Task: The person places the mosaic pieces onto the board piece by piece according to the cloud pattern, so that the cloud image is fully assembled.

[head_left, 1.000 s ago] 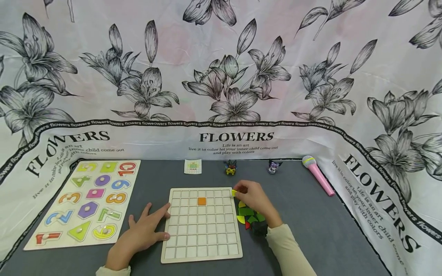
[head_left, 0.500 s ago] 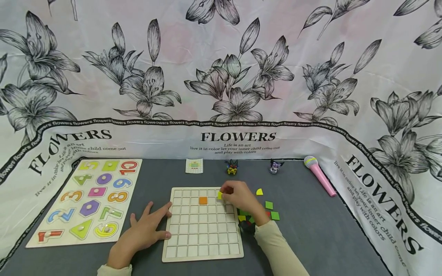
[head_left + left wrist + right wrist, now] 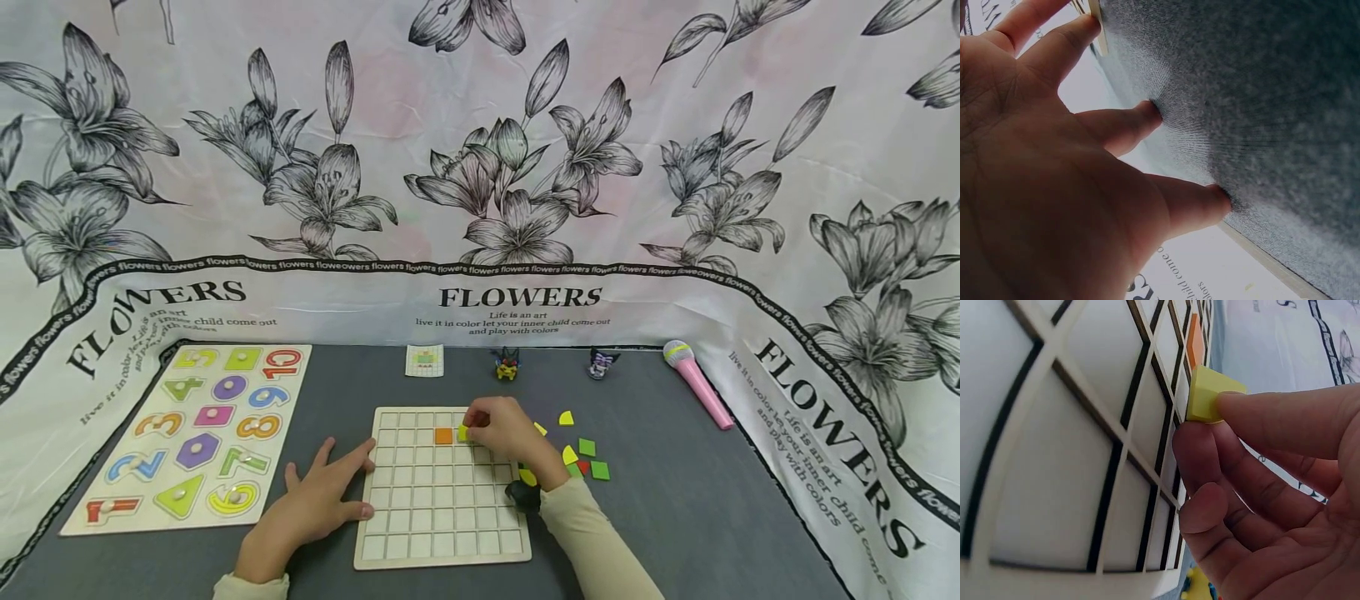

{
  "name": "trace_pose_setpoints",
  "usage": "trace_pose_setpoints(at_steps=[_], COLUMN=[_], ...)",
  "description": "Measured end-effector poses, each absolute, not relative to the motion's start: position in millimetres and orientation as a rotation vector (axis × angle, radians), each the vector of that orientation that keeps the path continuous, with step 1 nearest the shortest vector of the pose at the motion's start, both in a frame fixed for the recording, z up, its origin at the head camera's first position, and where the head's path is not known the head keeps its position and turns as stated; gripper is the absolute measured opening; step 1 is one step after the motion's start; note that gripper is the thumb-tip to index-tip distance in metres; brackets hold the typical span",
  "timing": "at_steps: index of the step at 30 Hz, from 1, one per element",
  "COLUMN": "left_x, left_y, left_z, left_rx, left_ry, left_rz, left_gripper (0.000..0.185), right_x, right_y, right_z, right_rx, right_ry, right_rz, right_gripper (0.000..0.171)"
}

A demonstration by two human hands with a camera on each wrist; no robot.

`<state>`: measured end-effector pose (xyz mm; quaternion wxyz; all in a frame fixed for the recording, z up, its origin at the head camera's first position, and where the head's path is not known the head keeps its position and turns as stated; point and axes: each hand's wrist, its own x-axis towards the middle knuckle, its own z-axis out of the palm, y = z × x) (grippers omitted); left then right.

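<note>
Behind everything, a white flower-print backdrop cloth [image 3: 480, 167] lettered "FLOWERS", draped round a dark grey table [image 3: 675, 517].

At far left on the table, a number-and-shape peg puzzle board [image 3: 195, 437], flat, well apart from the hands.

In the middle, a pale wooden grid board [image 3: 438, 492] of square cells, nearly all bare; one orange square tile [image 3: 443, 435] seated in a cell of the second row from the far edge.

Left hand [image 3: 315, 504] flat on the table, fingers straight and spread, holding nothing; fingertips [image 3: 1088, 25] touching the grid board's left edge, palm on the grey cloth.

Right hand [image 3: 506, 433] over the board's far right part, pinching a small yellow tile [image 3: 462, 433] between thumb and fingers [image 3: 1272, 419]. Yellow tile just beside the orange square tile, on its right, held at the board's surface; in the right wrist view tilted against the grid, not lying flat in a cell.

Along the far edge of the table: a pink toy microphone [image 3: 697, 383] at right, two small toy figures [image 3: 507, 364] [image 3: 602, 362] near the middle, a small pattern card [image 3: 424, 360] left of them.

Right of the board, near the right wrist, loose small tiles [image 3: 587, 447] in green, yellow and red, scattered on the cloth, some partly hidden behind the sleeve [image 3: 592, 542].
</note>
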<state>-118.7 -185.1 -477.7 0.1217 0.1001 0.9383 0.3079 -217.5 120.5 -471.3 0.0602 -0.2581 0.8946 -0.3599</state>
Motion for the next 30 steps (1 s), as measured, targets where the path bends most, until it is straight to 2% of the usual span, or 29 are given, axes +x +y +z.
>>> trace_pose_setpoints(at_steps=[30], left_x=[-117.7], left_y=[-184.3], left_z=[-477.7], left_rx=[0.294], left_ry=[2.751], left_rz=[0.896], left_gripper=[0.095], right_x=[-217.9], right_y=[107.0], right_z=[-475.7], right_rx=[-0.836], right_ry=[2.778], right_rz=[-0.928], right_gripper=[0.015])
